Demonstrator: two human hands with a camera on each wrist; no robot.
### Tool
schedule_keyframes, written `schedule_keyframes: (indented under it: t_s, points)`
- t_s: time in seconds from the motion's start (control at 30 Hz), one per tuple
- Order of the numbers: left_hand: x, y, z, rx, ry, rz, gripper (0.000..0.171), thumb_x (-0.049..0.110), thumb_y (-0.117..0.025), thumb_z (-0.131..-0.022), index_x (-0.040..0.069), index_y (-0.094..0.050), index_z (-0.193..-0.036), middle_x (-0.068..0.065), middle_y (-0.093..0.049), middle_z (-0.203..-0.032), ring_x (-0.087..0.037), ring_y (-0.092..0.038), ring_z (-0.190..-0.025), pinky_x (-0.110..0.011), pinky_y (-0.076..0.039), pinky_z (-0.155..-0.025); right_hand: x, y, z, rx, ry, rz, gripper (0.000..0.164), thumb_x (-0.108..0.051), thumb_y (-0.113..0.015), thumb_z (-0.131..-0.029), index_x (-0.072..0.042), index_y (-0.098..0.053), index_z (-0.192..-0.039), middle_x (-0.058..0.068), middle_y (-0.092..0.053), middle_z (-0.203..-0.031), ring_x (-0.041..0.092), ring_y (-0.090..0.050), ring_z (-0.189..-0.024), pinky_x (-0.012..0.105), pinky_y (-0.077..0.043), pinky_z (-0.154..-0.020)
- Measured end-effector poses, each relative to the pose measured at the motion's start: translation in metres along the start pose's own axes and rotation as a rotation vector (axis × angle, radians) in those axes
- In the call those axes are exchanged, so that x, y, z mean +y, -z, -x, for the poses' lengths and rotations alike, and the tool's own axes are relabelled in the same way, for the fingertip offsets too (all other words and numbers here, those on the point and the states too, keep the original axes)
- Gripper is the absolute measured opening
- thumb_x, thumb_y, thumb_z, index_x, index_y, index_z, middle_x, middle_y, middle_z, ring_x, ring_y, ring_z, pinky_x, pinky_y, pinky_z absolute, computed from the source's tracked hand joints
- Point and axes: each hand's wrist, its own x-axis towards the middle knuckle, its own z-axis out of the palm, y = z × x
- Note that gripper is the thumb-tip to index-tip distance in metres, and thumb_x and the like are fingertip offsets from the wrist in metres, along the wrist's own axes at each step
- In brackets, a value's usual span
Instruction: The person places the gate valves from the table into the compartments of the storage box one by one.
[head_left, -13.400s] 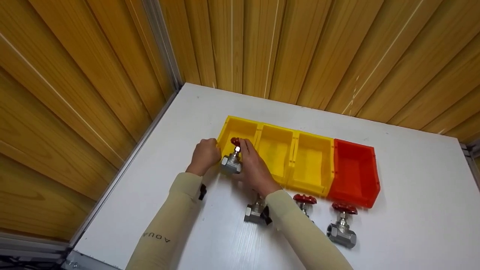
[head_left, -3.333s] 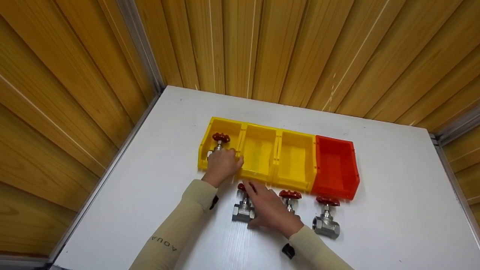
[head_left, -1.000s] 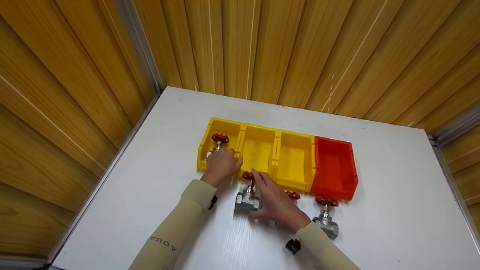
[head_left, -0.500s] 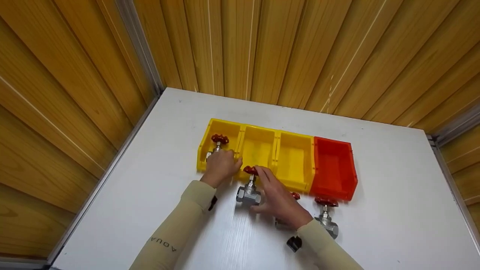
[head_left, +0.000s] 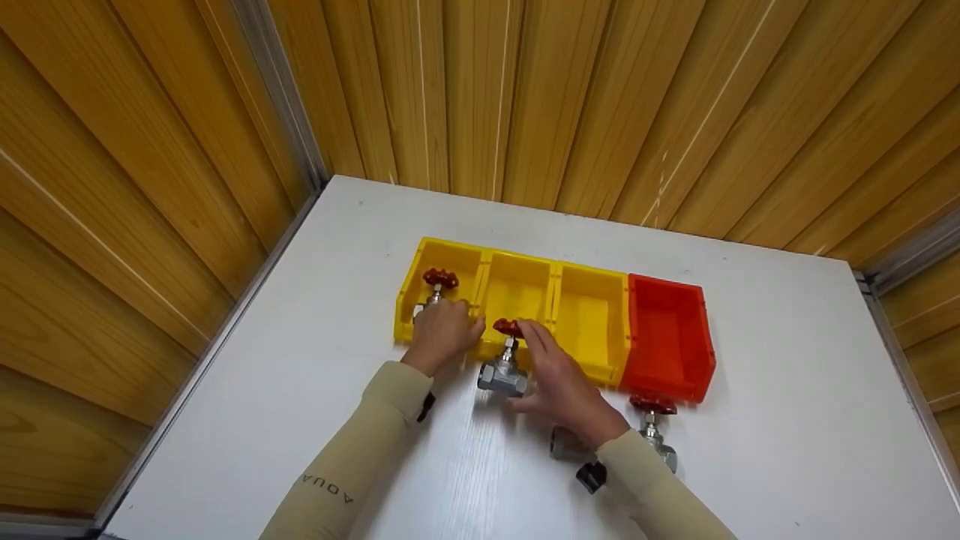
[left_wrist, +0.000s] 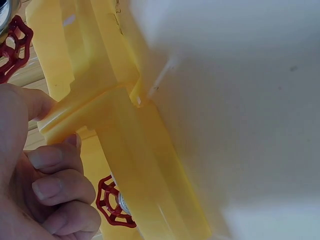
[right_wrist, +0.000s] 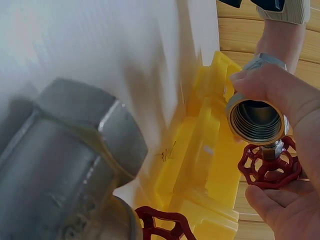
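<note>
The head view looks forward and down from above, far enough back to take in the surface [head_left: 262,360] and wooden wall [head_left: 525,97]; the left wrist view, turned sideways, looks closely past the left fingers [left_wrist: 65,185] at the yellow bins [left_wrist: 140,155]; the right wrist view, also near, faces the held valve [right_wrist: 256,122], shared with the head view; all three show the yellow bins.

Valve bodies [head_left: 503,379] of grey metal, dully lustrous; handwheels [head_left: 440,278] glossy. Yellow bins [head_left: 589,315] and red bin [head_left: 667,337] of smooth, semi-glossy plastic. Tabletop [head_left: 337,277] smooth, faintly reflective; wall boards [head_left: 472,97] wood-grained; sleeves [head_left: 334,450] of matt cloth.
</note>
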Motion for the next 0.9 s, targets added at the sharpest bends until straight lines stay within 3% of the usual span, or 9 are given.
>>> schedule_keyframes:
  t_s: [0.17,0.33,0.53,0.9]
  points:
    - [0.001,0.001,0.001,-0.015,0.014,0.012,0.037,0.040,-0.058,-0.091,0.010,-0.060,-0.071,0.001,-0.041,-0.055,-0.016,-0.043,-0.052,-0.027,-0.034,-0.046,0.000,0.001,-0.004,0.003,-0.001,0.003,0.117,-0.028,-0.092,-0.063,-0.021,-0.018,-0.154,0.002,-0.026,-0.158,0.026,-0.045,-0.136,0.038,-0.047,-0.100]
    - [0.001,0.001,0.001,-0.029,0.020,0.013,0.037,0.041,-0.059,-0.092,0.010,-0.060,-0.072,0.000,-0.044,-0.056,-0.016,-0.044,-0.053,-0.028,-0.034,-0.047,0.001,0.002,-0.009,0.020,0.020,0.026,0.117,-0.030,-0.092,-0.063,-0.020,-0.019,-0.154,0.002,-0.027,-0.158,0.026,-0.045,-0.136,0.037,-0.047,-0.100]
    - [0.000,0.000,0.001,0.001,-0.005,0.017,0.037,0.040,-0.059,-0.092,0.010,-0.060,-0.071,-0.001,-0.046,-0.057,-0.017,-0.045,-0.053,-0.028,-0.035,-0.047,0.003,0.005,-0.013,0.022,0.041,0.028,0.116,-0.028,-0.091,-0.063,-0.021,-0.019,-0.154,0.004,-0.029,-0.157,0.024,-0.044,-0.136,0.035,-0.049,-0.098]
    - [0.001,0.000,0.000,-0.008,0.009,-0.014,0.039,0.042,-0.060,-0.091,0.008,-0.061,-0.074,0.000,-0.039,-0.054,-0.016,-0.043,-0.051,-0.027,-0.033,-0.046,0.002,0.008,-0.019,0.009,0.003,0.029,0.114,-0.029,-0.091,-0.064,-0.021,-0.021,-0.153,0.002,-0.029,-0.156,0.024,-0.043,-0.137,0.037,-0.049,-0.098]
